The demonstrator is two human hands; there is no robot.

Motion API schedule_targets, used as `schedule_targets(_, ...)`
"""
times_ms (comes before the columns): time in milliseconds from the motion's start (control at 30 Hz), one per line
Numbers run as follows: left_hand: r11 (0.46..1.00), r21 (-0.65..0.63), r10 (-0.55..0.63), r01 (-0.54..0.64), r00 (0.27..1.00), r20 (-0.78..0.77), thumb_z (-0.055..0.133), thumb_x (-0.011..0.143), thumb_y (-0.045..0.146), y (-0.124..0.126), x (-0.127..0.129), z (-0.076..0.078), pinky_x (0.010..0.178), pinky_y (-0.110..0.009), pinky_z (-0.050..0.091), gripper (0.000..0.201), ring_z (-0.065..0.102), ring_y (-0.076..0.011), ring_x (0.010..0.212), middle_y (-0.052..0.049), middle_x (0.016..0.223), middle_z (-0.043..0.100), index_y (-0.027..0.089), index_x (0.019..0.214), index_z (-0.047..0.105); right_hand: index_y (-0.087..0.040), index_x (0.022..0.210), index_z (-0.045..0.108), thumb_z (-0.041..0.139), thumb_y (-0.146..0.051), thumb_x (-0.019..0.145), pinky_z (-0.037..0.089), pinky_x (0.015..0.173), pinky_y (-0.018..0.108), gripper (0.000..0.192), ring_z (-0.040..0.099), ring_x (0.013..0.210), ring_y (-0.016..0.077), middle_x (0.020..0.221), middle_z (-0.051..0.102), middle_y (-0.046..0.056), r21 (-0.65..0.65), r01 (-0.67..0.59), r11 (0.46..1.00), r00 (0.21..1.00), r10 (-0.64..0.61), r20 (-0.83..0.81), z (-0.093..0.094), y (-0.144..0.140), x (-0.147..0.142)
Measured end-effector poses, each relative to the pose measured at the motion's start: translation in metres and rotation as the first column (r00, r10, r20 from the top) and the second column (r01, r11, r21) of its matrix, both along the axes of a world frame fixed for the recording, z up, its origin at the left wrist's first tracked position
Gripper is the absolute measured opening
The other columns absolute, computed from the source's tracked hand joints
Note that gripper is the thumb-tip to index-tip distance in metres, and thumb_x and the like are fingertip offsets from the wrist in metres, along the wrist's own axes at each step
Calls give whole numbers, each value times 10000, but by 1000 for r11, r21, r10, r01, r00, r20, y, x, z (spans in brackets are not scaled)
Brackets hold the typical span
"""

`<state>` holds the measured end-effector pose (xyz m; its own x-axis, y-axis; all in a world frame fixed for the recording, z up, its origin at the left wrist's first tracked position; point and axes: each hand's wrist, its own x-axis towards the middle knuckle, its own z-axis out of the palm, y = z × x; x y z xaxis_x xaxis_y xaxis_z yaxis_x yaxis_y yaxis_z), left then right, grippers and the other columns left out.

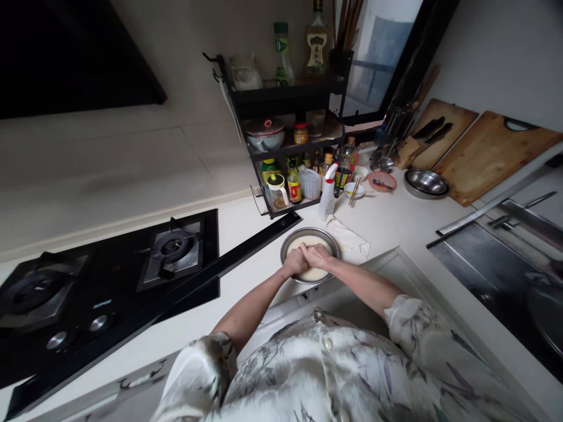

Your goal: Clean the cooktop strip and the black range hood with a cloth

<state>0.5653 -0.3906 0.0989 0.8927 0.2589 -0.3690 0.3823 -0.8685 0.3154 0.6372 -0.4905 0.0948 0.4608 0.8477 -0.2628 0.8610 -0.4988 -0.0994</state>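
A round steel bowl (288, 241) sits at the counter's front edge, with a smooth, cream-coloured mass or cloudy liquid (313, 274) inside; which of these it is I cannot tell. My left hand (297, 261) is closed in a fist at the bowl's middle. Against it presses my right hand (316, 257), its fingers also curled shut. Both hands are down in the bowl at the pale contents. Whatever lies between the fingers is hidden. A thin white cloth (349, 237) lies just right of the bowl, and a white spray bottle (328, 196) stands behind it.
To the left is a black gas hob (118, 275). Behind the bowl stands a black rack (290, 146) of jars and bottles. Farther right are small bowls, a pink basket (382, 181), steel bowls (426, 184), a knife block (409, 151), cutting boards (495, 155) and the sink (479, 275).
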Motion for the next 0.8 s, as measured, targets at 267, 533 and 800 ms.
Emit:
schedule_targets(267, 963, 171, 187, -211, 972, 143, 585, 964, 218, 28, -26, 12, 1057, -418, 521, 330, 581, -343, 1322, -213, 1364, 632, 144, 1277, 660, -148, 1361, 554, 595, -237, 960, 411, 1123, 425, 413, 451, 1359, 317, 1466, 508, 190, 195, 203, 960, 964, -231, 132, -1, -26, 13)
schedule_targets(533, 944, 13, 328, -331, 939, 109, 706, 869, 141, 60, -29, -5, 914, -320, 578, 333, 720, -305, 1110, -174, 1159, 756, 143, 1202, 685, -155, 1046, 591, 547, -206, 887, 488, 795, 273, 173, 632, 891, 212, 980, 672, 99, 297, 826, 480, 561, -750, -350, -41, -76, 22)
schedule_targets(800, 953, -133, 293, -271, 936, 194, 729, 884, 180, 58, -16, 14, 938, -342, 570, 343, 721, -326, 1149, -194, 1216, 754, 104, 1215, 681, -219, 778, 404, 521, -206, 723, 397, 644, 189, 131, 483, 691, 125, 712, 465, -44, 434, 878, 201, 432, -723, -539, -55, -89, 11)
